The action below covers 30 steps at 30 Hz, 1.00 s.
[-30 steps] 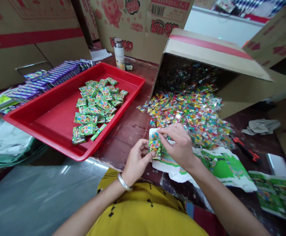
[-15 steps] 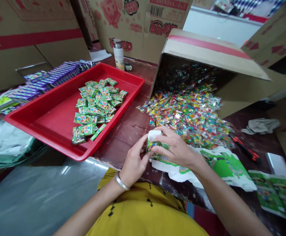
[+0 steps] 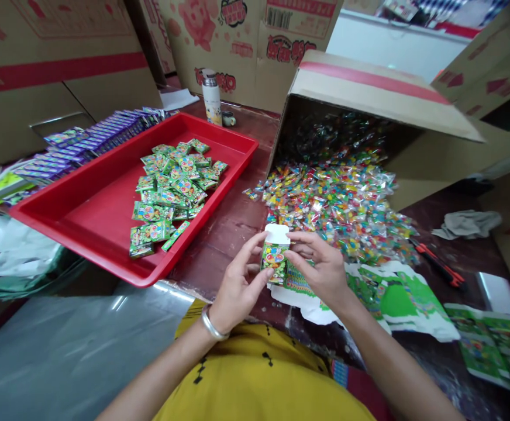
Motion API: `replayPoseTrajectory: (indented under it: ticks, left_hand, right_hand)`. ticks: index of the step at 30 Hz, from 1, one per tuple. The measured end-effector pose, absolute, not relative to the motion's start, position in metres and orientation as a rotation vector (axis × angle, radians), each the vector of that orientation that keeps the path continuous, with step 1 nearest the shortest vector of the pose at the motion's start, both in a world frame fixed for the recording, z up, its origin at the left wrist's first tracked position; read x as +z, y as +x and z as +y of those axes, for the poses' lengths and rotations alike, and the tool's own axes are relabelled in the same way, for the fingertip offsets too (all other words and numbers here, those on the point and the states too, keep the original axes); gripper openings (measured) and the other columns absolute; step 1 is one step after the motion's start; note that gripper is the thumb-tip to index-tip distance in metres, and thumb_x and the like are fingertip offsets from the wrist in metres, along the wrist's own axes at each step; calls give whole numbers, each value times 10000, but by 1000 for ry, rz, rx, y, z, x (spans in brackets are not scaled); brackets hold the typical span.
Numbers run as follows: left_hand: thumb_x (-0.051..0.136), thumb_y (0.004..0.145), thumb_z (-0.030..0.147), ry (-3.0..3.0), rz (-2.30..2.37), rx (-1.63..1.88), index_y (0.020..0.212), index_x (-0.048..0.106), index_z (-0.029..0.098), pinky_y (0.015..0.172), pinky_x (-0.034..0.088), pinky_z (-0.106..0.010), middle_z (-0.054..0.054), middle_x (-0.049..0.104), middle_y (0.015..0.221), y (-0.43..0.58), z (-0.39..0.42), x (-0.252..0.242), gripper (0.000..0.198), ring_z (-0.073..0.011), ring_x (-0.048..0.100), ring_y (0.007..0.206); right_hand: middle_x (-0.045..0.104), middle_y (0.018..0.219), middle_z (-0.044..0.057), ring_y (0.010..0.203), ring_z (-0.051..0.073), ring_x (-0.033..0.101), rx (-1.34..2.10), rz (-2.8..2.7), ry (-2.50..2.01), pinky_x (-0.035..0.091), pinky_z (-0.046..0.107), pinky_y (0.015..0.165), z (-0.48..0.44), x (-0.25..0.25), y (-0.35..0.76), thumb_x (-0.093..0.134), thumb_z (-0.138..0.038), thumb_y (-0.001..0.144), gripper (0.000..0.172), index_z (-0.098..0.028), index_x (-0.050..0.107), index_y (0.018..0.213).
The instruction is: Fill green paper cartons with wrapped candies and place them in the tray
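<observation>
Between my hands is a small green printed candy box [image 3: 275, 263], upright, with its white top flap [image 3: 276, 233] raised. My left hand [image 3: 243, 280] grips its left side, thumb across the front. On the other side my right hand [image 3: 319, 266] pinches the right edge near the flap with thumb and fingers. Under and beside the box lie flattened green-and-white cartons [image 3: 404, 298]. Just beyond my hands spreads a heap of small clear packets of colourful candy [image 3: 334, 204], spilling from a tipped cardboard box [image 3: 369, 82].
To the left, a red tray [image 3: 92, 222] holds a pile of closed green boxes [image 3: 171, 181]. Purple packs [image 3: 92, 140] line up behind it. A bottle [image 3: 212, 99] stands at the back. A red-and-black cutter [image 3: 439, 266] and a grey cloth [image 3: 468, 225] lie right.
The box has turned so its printed front faces me, and its white flap stands up more. My right hand has shifted from across the front to the box's right edge.
</observation>
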State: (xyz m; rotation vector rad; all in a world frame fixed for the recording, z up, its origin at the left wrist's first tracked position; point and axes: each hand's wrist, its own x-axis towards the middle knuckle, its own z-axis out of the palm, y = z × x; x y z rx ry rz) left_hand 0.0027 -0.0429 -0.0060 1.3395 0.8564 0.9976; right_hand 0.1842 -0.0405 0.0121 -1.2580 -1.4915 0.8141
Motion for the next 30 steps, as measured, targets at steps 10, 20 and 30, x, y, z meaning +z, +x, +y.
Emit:
replayPoseTrajectory:
  ticks: [10,20,30]
  left_hand:
    - [653,871,227,1165,768,1004,1244,419,277,715,527,-240,-39,577,1106,9,-40,-6,443,-142,624,875]
    - [634,873,184,1279,821,1001,1397,364,290,806,566,-303,-59,592,1134,2,-41,-6,600,-182,638,963]
    - [604,895,200,1383,869,934,1359,490,264,817,549,-274,-77,589,1242,-4,-44,-3,483,-216,572,1106]
  right_hand:
    - [655,1027,34,977,197,656,925,-1288,-1136,546,345,831,-40,6,169,672,-228,865,140,-258,595,978]
    - [670,811,21,734,156,616,1235,-1323,-1282,510,285,673,-21,26,179,791,-332,740,217,-186,650,817]
    - [668,819,29,777,159,617,1041,-1503,-1232,495,305,725,-26,29,173,659,-305,876,217,-189,637,694]
